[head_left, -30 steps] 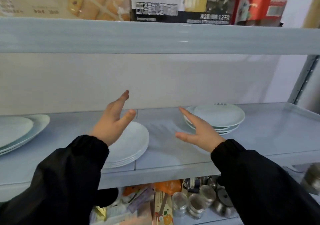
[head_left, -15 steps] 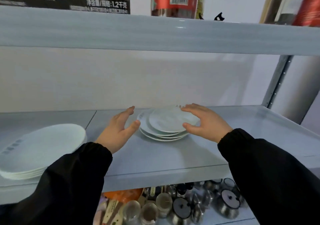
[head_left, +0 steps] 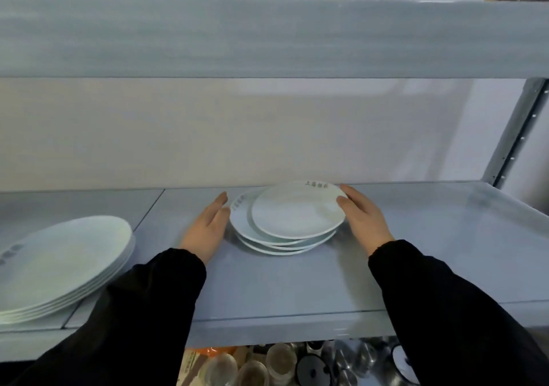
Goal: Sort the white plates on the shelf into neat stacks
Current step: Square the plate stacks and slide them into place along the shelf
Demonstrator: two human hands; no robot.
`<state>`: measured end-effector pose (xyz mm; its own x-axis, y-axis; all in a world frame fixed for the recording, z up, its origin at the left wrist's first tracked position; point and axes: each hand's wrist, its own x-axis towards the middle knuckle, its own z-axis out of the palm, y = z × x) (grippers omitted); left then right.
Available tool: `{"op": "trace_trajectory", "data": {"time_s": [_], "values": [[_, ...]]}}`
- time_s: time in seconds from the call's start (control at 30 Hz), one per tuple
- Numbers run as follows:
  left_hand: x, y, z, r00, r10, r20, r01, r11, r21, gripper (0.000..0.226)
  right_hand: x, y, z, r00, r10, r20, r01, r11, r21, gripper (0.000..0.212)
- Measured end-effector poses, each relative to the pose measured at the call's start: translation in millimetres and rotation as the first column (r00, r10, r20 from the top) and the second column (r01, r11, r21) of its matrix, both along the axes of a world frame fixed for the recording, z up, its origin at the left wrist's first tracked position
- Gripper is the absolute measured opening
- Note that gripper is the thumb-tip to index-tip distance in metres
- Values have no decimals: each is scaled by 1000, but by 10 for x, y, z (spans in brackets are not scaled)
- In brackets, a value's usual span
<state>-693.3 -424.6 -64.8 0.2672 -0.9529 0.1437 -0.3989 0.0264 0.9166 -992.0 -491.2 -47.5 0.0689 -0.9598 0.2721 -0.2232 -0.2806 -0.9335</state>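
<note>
While the left hand (head_left: 205,231) lies with straight fingers against the stack (head_left: 243,223) at its 9 o'clock side, the right hand (head_left: 364,222), also spread, touches the off-centre top plate (head_left: 297,211) at 3 o'clock; the stack stands mid-shelf (head_left: 297,296).

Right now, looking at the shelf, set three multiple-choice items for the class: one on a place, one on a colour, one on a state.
1. The big stack lies where from the small stack?
A right B left C above
2. The sleeves are:
A black B red C white
3. The small stack's top plate is:
A on edge B broken C offset from those below

Answers: B, it sits at the view's left edge; A, both arms are in black; C, the lower rims show at its left.
</note>
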Motion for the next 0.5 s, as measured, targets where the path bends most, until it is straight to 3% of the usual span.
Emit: {"op": "trace_trajectory", "data": {"time_s": [0.2, 0.3, 0.33, 0.4, 0.5], "values": [[60, -107, -76, 997, -61, 44, 60, 998, 18, 50, -4, -5, 32, 993, 48, -106, -44, 998, 35, 47], [-28, -124, -88, 960, -169, 224, 149, 983, 103, 58, 136, -9, -27, 920, 150, -362, -134, 989, 68, 46], [-41, -128, -73, 962, -167, 215, 146, 983, 110, 65, 180, -6, -27, 894, 160, -418, -136, 987, 87, 48], [-55, -146, -50, 980, -116, 161, 106, 992, 69, 71, 225, -16, -49, 882, 173, -439, -135, 984, 117, 49], [-81, -146, -49, 956, -139, 258, 119, 989, 90, 61, 226, -15, -55, 834, 226, -504, -164, 973, 164, 54]]}}
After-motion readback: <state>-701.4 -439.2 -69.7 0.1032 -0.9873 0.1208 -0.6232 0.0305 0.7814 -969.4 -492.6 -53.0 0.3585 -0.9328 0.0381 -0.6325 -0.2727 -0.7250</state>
